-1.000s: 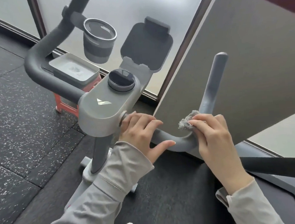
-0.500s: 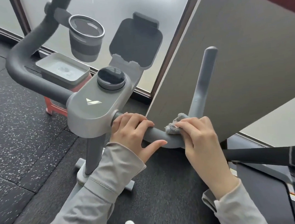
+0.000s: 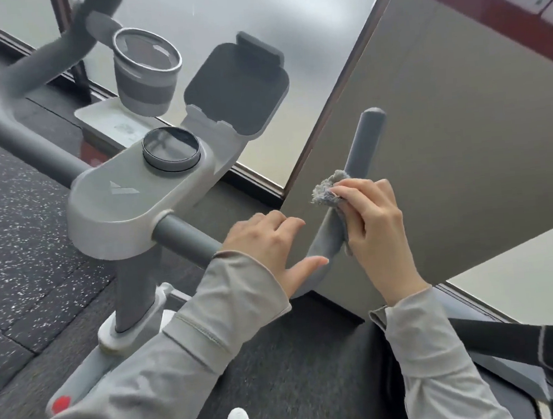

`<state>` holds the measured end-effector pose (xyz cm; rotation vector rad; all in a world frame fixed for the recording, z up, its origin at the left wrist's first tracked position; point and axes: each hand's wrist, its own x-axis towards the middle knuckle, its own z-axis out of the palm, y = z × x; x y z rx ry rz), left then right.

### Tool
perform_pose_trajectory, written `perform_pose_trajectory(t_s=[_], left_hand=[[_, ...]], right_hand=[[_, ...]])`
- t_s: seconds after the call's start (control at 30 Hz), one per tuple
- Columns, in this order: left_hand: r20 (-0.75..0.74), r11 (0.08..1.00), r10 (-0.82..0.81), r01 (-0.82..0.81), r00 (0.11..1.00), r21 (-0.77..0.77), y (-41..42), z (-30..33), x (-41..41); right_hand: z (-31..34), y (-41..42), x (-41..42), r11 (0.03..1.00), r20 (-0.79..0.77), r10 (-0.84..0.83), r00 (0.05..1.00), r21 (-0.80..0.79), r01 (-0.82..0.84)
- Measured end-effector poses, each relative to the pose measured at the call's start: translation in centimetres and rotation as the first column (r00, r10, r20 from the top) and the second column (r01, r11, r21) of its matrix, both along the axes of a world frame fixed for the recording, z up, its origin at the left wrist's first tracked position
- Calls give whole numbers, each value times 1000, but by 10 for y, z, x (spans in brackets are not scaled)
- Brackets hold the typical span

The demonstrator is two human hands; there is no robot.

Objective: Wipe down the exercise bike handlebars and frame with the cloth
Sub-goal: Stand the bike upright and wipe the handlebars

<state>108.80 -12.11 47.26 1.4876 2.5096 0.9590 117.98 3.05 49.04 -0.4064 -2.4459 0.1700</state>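
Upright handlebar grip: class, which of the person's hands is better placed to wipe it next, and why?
The right hand: it already presses the cloth against the upright grip. The left hand only braces the lower bar.

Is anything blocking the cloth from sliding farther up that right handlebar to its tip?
Nothing visible does. The right hand presses the cloth on the right handlebar, whose upper stretch is bare; the left hand rests lower down.

This is looking like a gym: speckled black rubber flooring (image 3: 21,251) is covering the ground, an exercise bike (image 3: 140,201) with a cup holder (image 3: 146,70) is standing beside frosted glass panels (image 3: 250,7), and another machine's dark handle (image 3: 514,339) is showing nearby.
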Motion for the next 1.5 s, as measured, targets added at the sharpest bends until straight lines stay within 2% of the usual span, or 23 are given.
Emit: perform_pose_trajectory(t_s=[0.1, 0.23, 0.33, 0.6, 0.73, 0.93, 1.13, 1.23, 1.3, 1.33, 1.4, 1.5], left_hand=[[111, 999, 23, -20, 994, -28, 25, 4, 11], [206, 998, 63, -67, 976, 12, 53, 9, 26], [247, 988, 129, -146, 960, 52, 63, 9, 31], [243, 964, 243, -262, 939, 47, 71, 6, 40], [230, 955, 289, -295, 929, -9, 75, 11, 43], [181, 953, 300, -304, 936, -6, 89, 20, 46], [195, 941, 326, -337, 925, 29, 93, 17, 46], [198, 934, 338, -354, 920, 49, 93, 15, 46], [195, 933, 341, -357, 920, 54, 93, 14, 46], [195, 933, 341, -357, 920, 51, 94, 13, 45], [197, 933, 342, -357, 919, 44, 94, 13, 45], [199, 933, 344, -358, 918, 41, 94, 14, 44]], right_hand=[[2, 17, -4, 997, -44, 78, 996, 16, -77], [3, 34, -6, 984, -110, 180, 978, 22, -179], [8, 47, -11, 965, -107, 255, 961, 88, -246], [56, 87, -47, 946, -166, 288, 943, 201, -254], [53, 91, -44, 931, -133, 327, 936, 216, -295], [32, 91, -24, 893, -91, 426, 900, 201, -403], [65, 99, -44, 896, -119, 425, 897, 200, -398], [97, 114, -61, 921, -40, 389, 920, 48, -387], [114, 129, -71, 904, 107, 389, 915, -233, -357], [119, 135, -74, 838, 141, 439, 888, -420, -348], [117, 145, -75, 602, 49, 520, 853, -729, -325], [99, 153, -70, 305, -164, 474, 865, -891, -336]])
